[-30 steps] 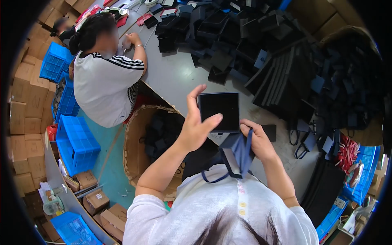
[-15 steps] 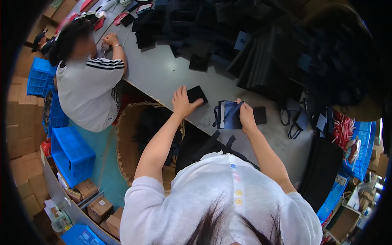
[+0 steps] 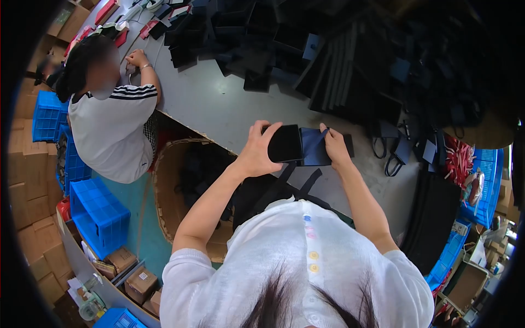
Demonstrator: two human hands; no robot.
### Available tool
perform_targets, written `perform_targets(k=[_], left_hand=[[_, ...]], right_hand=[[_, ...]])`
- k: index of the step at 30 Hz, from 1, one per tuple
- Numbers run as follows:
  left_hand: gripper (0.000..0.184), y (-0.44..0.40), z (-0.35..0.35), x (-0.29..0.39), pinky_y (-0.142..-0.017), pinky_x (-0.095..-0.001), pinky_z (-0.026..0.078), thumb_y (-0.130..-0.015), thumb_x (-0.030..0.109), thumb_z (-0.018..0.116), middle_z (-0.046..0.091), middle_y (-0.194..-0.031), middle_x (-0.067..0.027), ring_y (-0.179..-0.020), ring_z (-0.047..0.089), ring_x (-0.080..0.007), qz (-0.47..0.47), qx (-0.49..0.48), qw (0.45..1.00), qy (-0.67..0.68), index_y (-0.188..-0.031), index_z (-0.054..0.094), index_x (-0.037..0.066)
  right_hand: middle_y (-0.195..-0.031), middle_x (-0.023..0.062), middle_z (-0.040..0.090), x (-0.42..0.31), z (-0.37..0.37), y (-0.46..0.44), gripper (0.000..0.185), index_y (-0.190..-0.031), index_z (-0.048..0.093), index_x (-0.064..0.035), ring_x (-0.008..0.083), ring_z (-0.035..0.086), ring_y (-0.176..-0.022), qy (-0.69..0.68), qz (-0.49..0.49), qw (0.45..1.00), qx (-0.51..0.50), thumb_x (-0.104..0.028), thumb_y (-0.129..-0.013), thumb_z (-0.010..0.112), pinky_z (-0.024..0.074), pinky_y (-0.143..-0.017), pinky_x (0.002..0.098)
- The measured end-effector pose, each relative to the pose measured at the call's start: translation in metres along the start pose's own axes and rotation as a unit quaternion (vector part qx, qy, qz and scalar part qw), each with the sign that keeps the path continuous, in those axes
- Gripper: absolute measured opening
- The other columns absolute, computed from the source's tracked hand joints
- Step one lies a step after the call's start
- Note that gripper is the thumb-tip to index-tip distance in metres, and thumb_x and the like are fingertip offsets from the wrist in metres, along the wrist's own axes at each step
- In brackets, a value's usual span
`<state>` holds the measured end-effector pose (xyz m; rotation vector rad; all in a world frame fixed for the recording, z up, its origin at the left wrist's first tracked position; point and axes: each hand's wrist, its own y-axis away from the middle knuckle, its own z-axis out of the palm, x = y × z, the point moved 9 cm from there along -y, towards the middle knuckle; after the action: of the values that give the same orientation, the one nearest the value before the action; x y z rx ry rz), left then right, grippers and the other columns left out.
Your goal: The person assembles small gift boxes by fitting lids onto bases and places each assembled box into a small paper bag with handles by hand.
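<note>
My left hand [image 3: 260,148] grips a flat black box [image 3: 285,144], thumb at its near edge and fingers at its far edge. In my right hand [image 3: 336,146] is a small dark blue gift bag [image 3: 314,148], pinched near its top right corner. A dark ribbon handle shows by the right fingers. The box's right edge meets the bag's left side, where the bag's mouth was visible earlier; whether any of the box is inside cannot be made out. Just right of my right hand, another flat black piece [image 3: 349,144] lies on the grey table [image 3: 219,109].
Dark boxes [image 3: 257,79] and stacked dark panels [image 3: 333,71] cover the table's far side. Small blue bags [image 3: 402,150] lie at the right. A large cardboard box [image 3: 164,180] stands at the table's near edge. A co-worker [image 3: 112,120] sits at the left, near blue crates [image 3: 101,213].
My left hand has picked up the black box from the table and brought it right, against the bag. My right hand still holds the bag, now turned flatter.
</note>
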<state>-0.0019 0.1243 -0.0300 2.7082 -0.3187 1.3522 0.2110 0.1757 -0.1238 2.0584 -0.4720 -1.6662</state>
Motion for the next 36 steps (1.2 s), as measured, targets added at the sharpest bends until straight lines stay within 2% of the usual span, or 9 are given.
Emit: perform_targets(k=[14, 18, 21, 24, 26, 28, 30, 33, 36], left_hand=[[0.091, 0.020, 0.032, 0.012, -0.107, -0.0415, 0.033, -0.055, 0.010, 0.078, 0.034, -0.129, -0.0170, -0.125, 0.035, -0.0355, -0.017, -0.120, 0.992, 0.025, -0.136, 0.038, 0.007], [0.070, 0.008, 0.013, -0.004, -0.112, -0.0385, 0.021, -0.081, 0.020, 0.060, 0.029, -0.144, -0.0174, -0.135, 0.028, -0.0341, -0.039, 0.108, 0.957, 0.266, -0.143, 0.030, 0.002], [0.060, 0.003, 0.038, 0.024, -0.109, -0.0377, 0.027, -0.081, 0.014, 0.060, 0.033, -0.141, -0.0186, -0.131, 0.033, -0.0316, 0.021, 0.061, 0.983, 0.173, -0.137, 0.041, 0.004], [0.052, 0.013, 0.030, 0.019, -0.103, -0.0363, 0.036, -0.075, 0.004, 0.062, 0.043, -0.133, -0.0174, -0.123, 0.044, -0.0298, -0.011, 0.057, 0.988, 0.141, -0.126, 0.052, 0.004], [0.048, 0.042, 0.012, -0.017, -0.097, -0.0354, 0.042, -0.070, -0.002, 0.063, 0.053, -0.121, -0.0149, -0.113, 0.053, -0.0284, -0.052, -0.027, 0.987, 0.150, -0.118, 0.058, 0.004], [0.053, 0.083, -0.025, -0.064, -0.100, -0.0405, 0.040, -0.068, 0.013, 0.070, 0.053, -0.123, -0.0166, -0.114, 0.050, -0.0327, -0.049, -0.074, 0.995, -0.054, -0.119, 0.059, 0.007], [0.059, 0.118, -0.059, -0.086, -0.103, -0.0463, 0.036, -0.071, 0.023, 0.074, 0.038, -0.137, -0.0231, -0.126, 0.034, -0.0421, -0.230, -0.059, 0.939, -0.249, -0.125, 0.055, 0.008], [0.053, 0.082, -0.047, -0.077, -0.098, -0.0421, 0.041, -0.076, 0.022, 0.073, 0.054, -0.122, -0.0205, -0.116, 0.049, -0.0360, -0.150, 0.017, 0.984, -0.099, -0.121, 0.056, 0.001], [0.048, 0.051, -0.001, -0.052, -0.087, -0.0355, 0.049, -0.077, 0.022, 0.072, 0.061, -0.110, -0.0187, -0.100, 0.060, -0.0312, -0.152, -0.049, 0.986, 0.049, -0.118, 0.058, 0.000]], right_hand=[[-0.074, -0.0004, 0.054, 0.003, 0.005, 0.025, 0.037, -0.089, 0.062, 0.0001, 0.0072, 0.046, -0.070, 0.051, -0.040, 0.997, -0.047, -0.034, -0.097, 0.051, 0.0399, -0.064, 0.0233], [-0.074, 0.0049, 0.056, 0.007, 0.008, 0.033, 0.038, -0.096, 0.062, 0.0017, 0.0137, 0.051, -0.074, 0.090, -0.050, 0.994, 0.029, -0.034, -0.097, 0.050, 0.0439, -0.070, 0.0282], [-0.089, 0.0117, 0.061, 0.023, 0.035, 0.049, 0.036, -0.106, 0.059, 0.0013, 0.0212, 0.057, -0.088, 0.089, -0.108, 0.988, 0.070, -0.032, -0.096, 0.048, 0.0451, -0.080, 0.0328], [-0.115, 0.0186, 0.061, -0.005, 0.041, 0.052, 0.038, -0.114, 0.057, -0.0026, 0.0322, 0.058, -0.105, -0.017, -0.092, 0.993, -0.079, -0.032, -0.090, 0.055, 0.0441, -0.092, 0.0391], [-0.125, 0.0188, 0.055, -0.017, 0.036, 0.082, 0.048, -0.120, 0.055, -0.0034, 0.0334, 0.053, -0.114, 0.195, -0.199, 0.908, -0.311, -0.033, -0.082, 0.063, 0.0422, -0.096, 0.0428], [-0.126, 0.0229, 0.051, -0.002, -0.074, 0.018, 0.069, -0.129, 0.048, -0.0019, 0.0364, 0.048, -0.118, 0.385, -0.215, 0.897, 0.017, -0.029, -0.069, 0.071, 0.0383, -0.102, 0.0420], [-0.128, 0.0211, 0.045, 0.012, -0.193, -0.017, 0.088, -0.138, 0.032, -0.0016, 0.0368, 0.045, -0.120, 0.460, -0.097, 0.822, 0.321, -0.028, -0.066, 0.075, 0.0383, -0.101, 0.0432], [-0.136, 0.0237, 0.038, 0.007, -0.250, -0.049, 0.104, -0.142, 0.024, -0.0016, 0.0373, 0.041, -0.126, 0.512, -0.094, 0.741, 0.425, -0.038, -0.062, 0.079, 0.0376, -0.103, 0.0427], [-0.136, 0.0265, 0.042, 0.029, -0.258, -0.070, 0.109, -0.139, 0.031, 0.0043, 0.0368, 0.043, -0.126, 0.423, 0.062, 0.862, 0.274, -0.049, -0.058, 0.080, 0.0390, -0.103, 0.0398]])
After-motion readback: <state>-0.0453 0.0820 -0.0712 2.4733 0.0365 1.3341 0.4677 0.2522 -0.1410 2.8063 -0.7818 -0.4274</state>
